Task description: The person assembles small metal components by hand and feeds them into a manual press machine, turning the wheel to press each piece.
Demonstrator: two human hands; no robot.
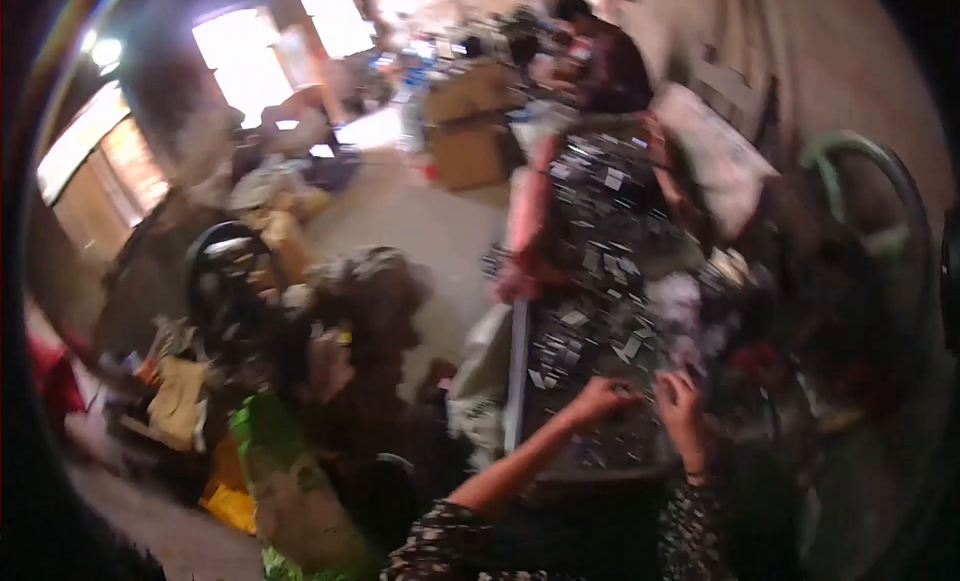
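My left hand [604,398] is over the near end of a long table [519,366] covered with small dark and pale flat pieces [600,266]. Its fingers are curled together, and blur hides what they hold, if anything. A short gap to the right, my right hand [682,406] is raised with thumb and fingers drawn together. Any small thing in that pinch is too blurred to name. Scattered pieces lie just beyond both hands, and a pale purplish blurred bundle [680,306] sits past my right hand.
A cardboard box [470,126] stands on the floor beyond the table's left side. Another person [610,66] sits at the far end. Green and tan sacks [300,491] are at lower left, near a dark round-backed chair [225,271]. A curved chair frame [880,171] stands at right.
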